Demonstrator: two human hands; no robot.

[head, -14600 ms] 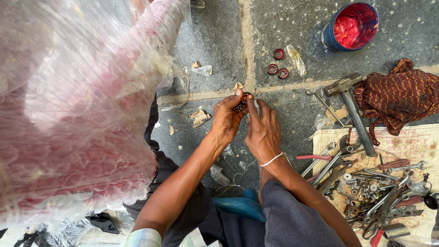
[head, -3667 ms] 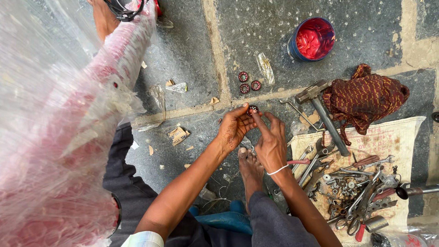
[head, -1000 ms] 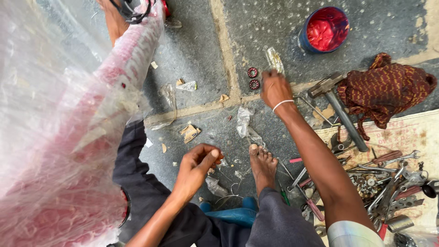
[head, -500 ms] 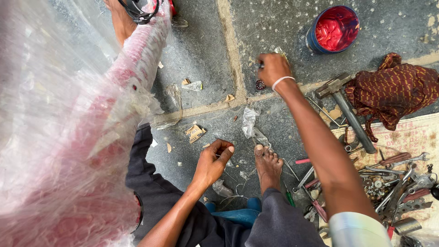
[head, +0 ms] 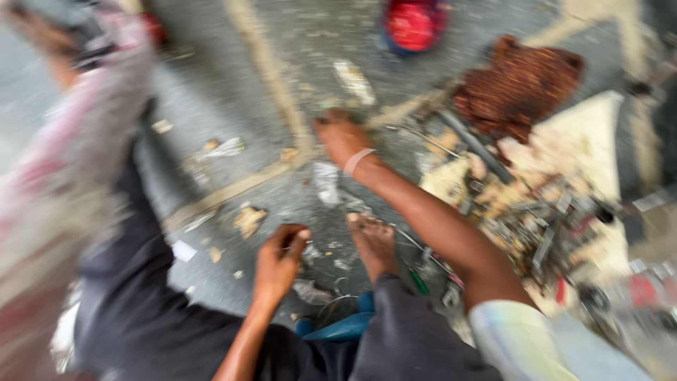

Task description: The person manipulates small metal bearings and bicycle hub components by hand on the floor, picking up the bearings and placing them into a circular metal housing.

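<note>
Two hands well apart: right hand [head: 340, 137] reaches far out flat on the stone floor [head: 211, 85], fingers too blurred to tell (grip unclear), left hand [head: 278, 261] loosely curled by the bare foot [head: 372, 243].

The picture is smeared with motion, so fine detail of the fingers is lost. The right arm stretches forward and away from the body, nearly straight at the elbow, a pale sleeve showing at the upper arm and a light band circling the wrist. The right hand [head: 340, 135] is turned palm down at the far end of the reach, fingers drawn together; whether they pinch anything cannot be told. The left arm is bent and kept close in, forearm rising from the lap. The left hand [head: 277, 264] hangs loosely curled, thumb and forefinger tips near each other, beside the bare foot [head: 372, 240].
</note>
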